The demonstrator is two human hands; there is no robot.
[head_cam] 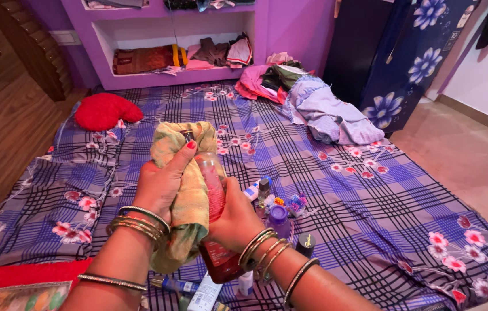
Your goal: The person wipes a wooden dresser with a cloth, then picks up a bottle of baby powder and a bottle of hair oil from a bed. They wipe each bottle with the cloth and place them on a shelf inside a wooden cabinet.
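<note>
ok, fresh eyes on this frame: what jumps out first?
Centre frame, the left hand presses a yellow-green cloth against a red-tinted bottle that the right hand grips. Behind them a purple checked bedsheet with pink flowers fills the view, a red heart-shaped cushion at its upper left and a pile of clothes at upper right.

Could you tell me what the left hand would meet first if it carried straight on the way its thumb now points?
Probably the bottle's dark cap: the left hand, pressing a yellow-green cloth against the red bottle, has its thumb aimed up toward it. Beyond lies the checked bedsheet; depth is unclear.
</note>
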